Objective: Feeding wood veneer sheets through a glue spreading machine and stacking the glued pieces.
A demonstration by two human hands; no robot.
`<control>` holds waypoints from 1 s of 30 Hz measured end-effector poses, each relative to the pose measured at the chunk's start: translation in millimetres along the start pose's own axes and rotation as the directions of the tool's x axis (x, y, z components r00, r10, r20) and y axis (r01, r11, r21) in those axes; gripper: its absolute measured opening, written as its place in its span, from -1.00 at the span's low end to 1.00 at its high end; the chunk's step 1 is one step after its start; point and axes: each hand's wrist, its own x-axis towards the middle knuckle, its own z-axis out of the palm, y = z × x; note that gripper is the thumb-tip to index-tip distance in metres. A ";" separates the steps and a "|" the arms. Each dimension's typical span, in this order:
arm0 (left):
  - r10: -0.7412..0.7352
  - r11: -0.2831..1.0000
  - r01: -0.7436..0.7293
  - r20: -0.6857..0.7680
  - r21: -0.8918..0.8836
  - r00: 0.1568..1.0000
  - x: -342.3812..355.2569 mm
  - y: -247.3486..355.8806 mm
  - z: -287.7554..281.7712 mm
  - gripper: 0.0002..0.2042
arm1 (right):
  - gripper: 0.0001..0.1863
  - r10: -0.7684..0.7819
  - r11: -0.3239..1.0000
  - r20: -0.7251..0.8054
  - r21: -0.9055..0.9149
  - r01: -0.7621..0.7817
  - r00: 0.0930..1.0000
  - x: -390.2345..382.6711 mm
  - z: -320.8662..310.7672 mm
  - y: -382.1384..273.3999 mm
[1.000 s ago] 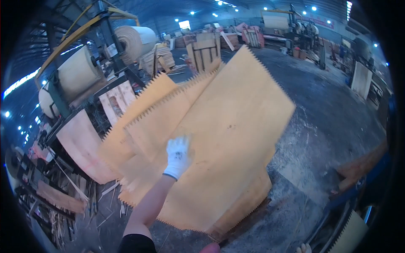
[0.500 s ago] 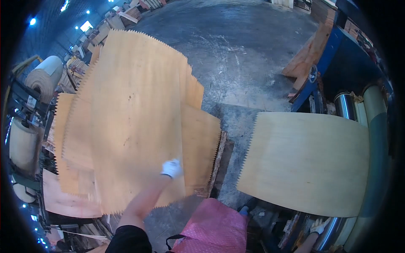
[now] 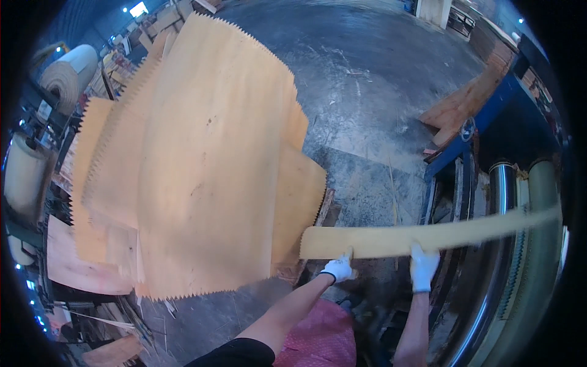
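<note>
A pale wood veneer sheet (image 3: 373, 240) shows as a narrow, gently curved band, tilted nearly edge-on, its far right end blurred over the rollers. My left hand (image 3: 340, 268), in a white glove, is closed on its near edge toward the left end. Farther right, my gloved right hand (image 3: 424, 269) grips the same edge. To the left lies a pile of veneer, topped by a large sheet (image 3: 211, 153) with zigzag-cut ends; the held sheet's left end reaches close to this pile.
On the right stand a shiny metal roller (image 3: 502, 189) and a green roller (image 3: 541, 189) beside a blue machine frame (image 3: 489, 113). Large pale rolls (image 3: 70, 70) stand at the left. A pink cloth (image 3: 324, 336) hangs before me. A brown board (image 3: 468, 98) leans behind the machine.
My left hand has left the pile and moved right onto the veneer sheet. My right hand has come up from the rollers. The sheet has gone from lying broad to tilted edge-on.
</note>
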 end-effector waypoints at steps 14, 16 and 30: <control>-0.553 0.599 -0.049 -0.457 -0.799 0.696 -190.9 -451.7 34.2 -0.69 | -0.55 -0.400 0.913 0.677 0.231 0.337 0.618 -83.2 222.4 -88.6; -0.493 0.689 -0.020 -0.489 -0.724 0.719 -176.5 -459.8 61.9 -0.71 | -0.58 -0.008 0.986 0.571 0.142 -0.089 0.821 -60.2 152.9 -49.5; -0.387 0.921 0.385 -0.255 -0.057 0.886 -28.3 -107.3 -27.4 -0.20 | -0.46 0.730 0.672 -0.540 0.679 -0.295 0.419 -113.4 -380.2 263.0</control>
